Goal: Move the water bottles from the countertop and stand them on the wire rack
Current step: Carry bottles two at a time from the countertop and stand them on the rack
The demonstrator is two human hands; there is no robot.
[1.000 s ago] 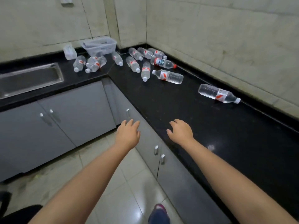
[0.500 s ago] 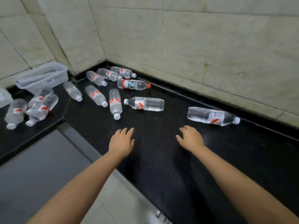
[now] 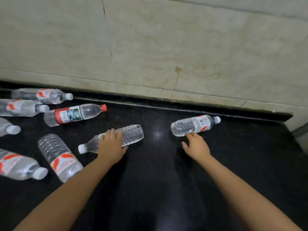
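Several clear water bottles lie on their sides on the black countertop [image 3: 158, 184]. My left hand [image 3: 111, 145] lies over the middle of one bottle [image 3: 132, 134], whose white cap points left; the fingers curl over its top and the thumb sits on its near side. My right hand [image 3: 196, 145] is open with spread fingers, and its fingertips touch the near edge of another bottle [image 3: 191, 125], whose cap points right toward the wall. The wire rack is out of view.
A red-capped bottle [image 3: 73, 115] with a red and green label lies behind my left hand. More red-and-white labelled bottles [image 3: 58, 157] crowd the left side. The tiled wall [image 3: 166, 55] borders the counter's back, and the counter ends at the right [image 3: 290, 117].
The view has closed in on the counter. Both hands moved forward: the left came down onto a bottle, the right reached the base of the right-hand bottle.
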